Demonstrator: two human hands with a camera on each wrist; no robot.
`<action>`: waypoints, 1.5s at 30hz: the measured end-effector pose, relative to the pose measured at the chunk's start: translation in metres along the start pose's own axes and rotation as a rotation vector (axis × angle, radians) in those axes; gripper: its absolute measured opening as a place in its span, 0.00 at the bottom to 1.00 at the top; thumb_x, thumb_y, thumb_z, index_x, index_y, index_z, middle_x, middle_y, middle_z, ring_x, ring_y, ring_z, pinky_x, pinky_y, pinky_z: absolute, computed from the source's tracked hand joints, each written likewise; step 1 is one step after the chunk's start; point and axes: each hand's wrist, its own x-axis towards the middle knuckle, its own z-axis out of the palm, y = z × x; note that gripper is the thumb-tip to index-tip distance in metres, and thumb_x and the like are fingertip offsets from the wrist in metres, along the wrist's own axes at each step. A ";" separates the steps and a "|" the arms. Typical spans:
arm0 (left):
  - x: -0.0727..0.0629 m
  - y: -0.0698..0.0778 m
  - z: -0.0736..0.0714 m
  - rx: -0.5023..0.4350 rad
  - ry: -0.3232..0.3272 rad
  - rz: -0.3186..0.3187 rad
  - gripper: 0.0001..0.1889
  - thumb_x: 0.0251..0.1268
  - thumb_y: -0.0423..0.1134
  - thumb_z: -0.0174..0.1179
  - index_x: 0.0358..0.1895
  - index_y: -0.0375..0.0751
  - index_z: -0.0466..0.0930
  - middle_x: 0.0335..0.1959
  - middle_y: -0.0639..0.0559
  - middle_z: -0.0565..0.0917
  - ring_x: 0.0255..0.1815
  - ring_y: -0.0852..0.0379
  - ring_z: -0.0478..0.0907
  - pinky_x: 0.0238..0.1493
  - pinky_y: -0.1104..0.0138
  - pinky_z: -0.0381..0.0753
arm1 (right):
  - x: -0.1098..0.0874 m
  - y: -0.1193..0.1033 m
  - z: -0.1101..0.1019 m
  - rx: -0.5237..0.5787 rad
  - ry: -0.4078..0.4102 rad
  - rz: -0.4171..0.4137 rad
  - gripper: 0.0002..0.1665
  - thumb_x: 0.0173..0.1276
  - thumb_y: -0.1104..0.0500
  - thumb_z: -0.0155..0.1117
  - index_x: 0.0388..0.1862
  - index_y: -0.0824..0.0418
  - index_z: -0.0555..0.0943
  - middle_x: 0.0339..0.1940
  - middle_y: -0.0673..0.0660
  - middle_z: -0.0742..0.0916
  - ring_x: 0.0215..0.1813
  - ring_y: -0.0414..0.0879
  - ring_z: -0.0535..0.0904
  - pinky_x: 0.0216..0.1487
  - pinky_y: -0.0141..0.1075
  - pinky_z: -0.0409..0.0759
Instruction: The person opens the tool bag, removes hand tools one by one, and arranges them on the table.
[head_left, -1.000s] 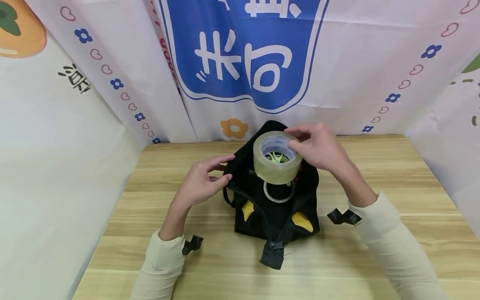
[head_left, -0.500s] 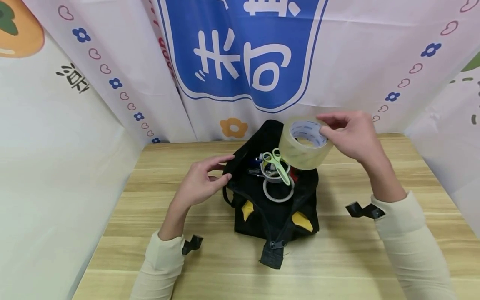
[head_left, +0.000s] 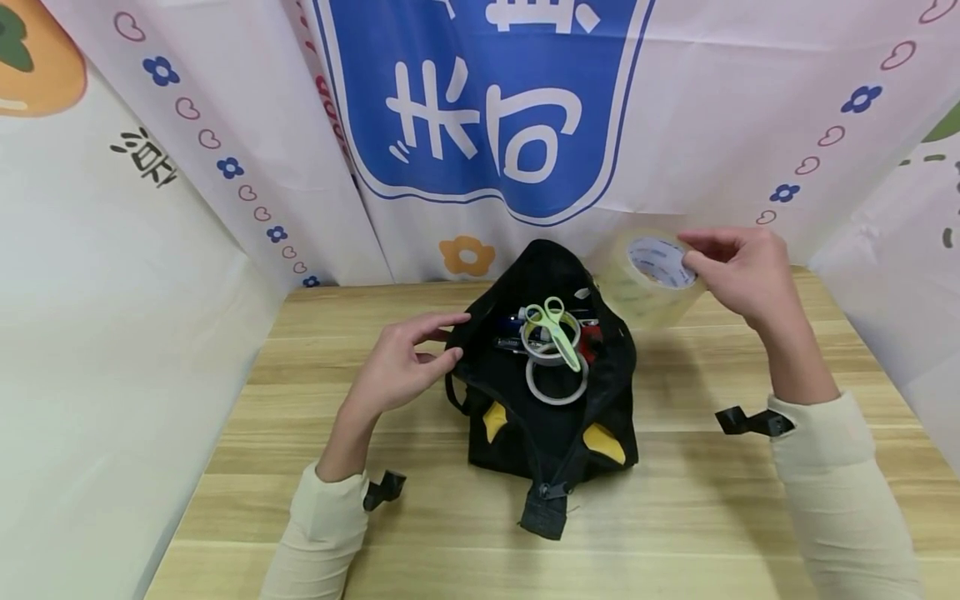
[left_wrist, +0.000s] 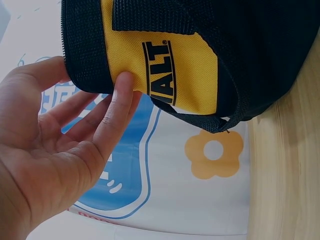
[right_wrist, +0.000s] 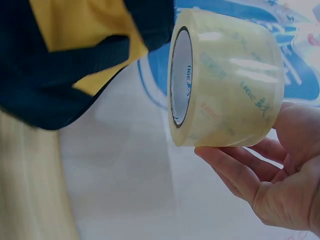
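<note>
Our left hand (head_left: 401,362) is pinching the black-and-yellow fabric bag (head_left: 517,417), our right hand (head_left: 750,271) gripping the round clear-plastic tape roll (head_left: 643,298) near the wooden surface's (head_left: 435,542) back edge. We should be steadying both.

Your setting reads as a small booth; you cannot determine the wider premises. Printed white hangings (head_left: 697,125) enclose your wood-grain tabletop (head_left: 420,542) behind and at both sides.
</note>
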 end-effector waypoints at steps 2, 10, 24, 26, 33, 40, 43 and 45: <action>-0.001 0.000 0.000 -0.004 0.001 -0.003 0.24 0.75 0.34 0.67 0.71 0.46 0.82 0.71 0.44 0.83 0.65 0.42 0.85 0.53 0.53 0.94 | 0.001 0.007 -0.001 0.003 0.000 0.028 0.21 0.77 0.57 0.66 0.64 0.61 0.88 0.53 0.55 0.91 0.43 0.35 0.82 0.34 0.23 0.85; -0.003 -0.002 0.000 -0.003 0.005 -0.011 0.24 0.75 0.34 0.67 0.72 0.47 0.82 0.71 0.45 0.84 0.65 0.43 0.85 0.52 0.55 0.94 | 0.005 0.034 -0.003 0.023 0.015 0.114 0.23 0.78 0.58 0.65 0.67 0.63 0.86 0.48 0.42 0.86 0.41 0.33 0.81 0.33 0.26 0.88; -0.003 -0.001 0.001 -0.009 -0.002 -0.019 0.24 0.74 0.34 0.67 0.72 0.47 0.82 0.71 0.45 0.83 0.66 0.43 0.85 0.53 0.56 0.94 | 0.013 0.077 0.001 0.035 0.022 0.196 0.25 0.80 0.55 0.64 0.71 0.64 0.82 0.36 0.26 0.80 0.41 0.28 0.80 0.34 0.25 0.88; -0.003 -0.001 0.001 -0.010 -0.002 -0.019 0.24 0.74 0.34 0.67 0.72 0.47 0.82 0.71 0.46 0.83 0.66 0.43 0.84 0.52 0.57 0.94 | 0.015 0.083 0.000 0.038 0.024 0.206 0.26 0.80 0.55 0.63 0.71 0.65 0.82 0.35 0.25 0.80 0.41 0.26 0.80 0.35 0.25 0.89; -0.002 -0.002 0.001 0.001 0.007 -0.015 0.24 0.75 0.35 0.67 0.72 0.47 0.82 0.71 0.46 0.84 0.66 0.44 0.85 0.49 0.61 0.94 | 0.022 0.101 0.001 0.040 0.003 0.227 0.27 0.81 0.55 0.64 0.72 0.66 0.81 0.33 0.24 0.80 0.38 0.24 0.80 0.35 0.26 0.89; -0.001 -0.002 0.000 0.002 0.006 -0.020 0.24 0.75 0.35 0.67 0.72 0.48 0.82 0.70 0.46 0.84 0.67 0.45 0.84 0.53 0.54 0.94 | 0.027 0.122 0.010 0.040 -0.029 0.230 0.26 0.80 0.58 0.64 0.71 0.69 0.80 0.32 0.25 0.80 0.38 0.25 0.79 0.36 0.25 0.89; -0.001 -0.002 0.000 -0.003 0.004 -0.021 0.24 0.75 0.35 0.66 0.72 0.48 0.82 0.70 0.46 0.84 0.67 0.44 0.84 0.54 0.53 0.94 | 0.027 0.129 0.015 0.042 -0.036 0.206 0.25 0.79 0.61 0.65 0.70 0.71 0.80 0.31 0.22 0.79 0.37 0.23 0.78 0.35 0.24 0.88; -0.001 -0.002 0.000 -0.008 0.003 -0.020 0.24 0.75 0.35 0.66 0.72 0.49 0.82 0.70 0.46 0.84 0.67 0.44 0.84 0.53 0.54 0.94 | 0.027 0.133 0.018 0.022 -0.051 0.201 0.25 0.78 0.60 0.66 0.69 0.71 0.81 0.31 0.22 0.80 0.37 0.22 0.78 0.35 0.24 0.87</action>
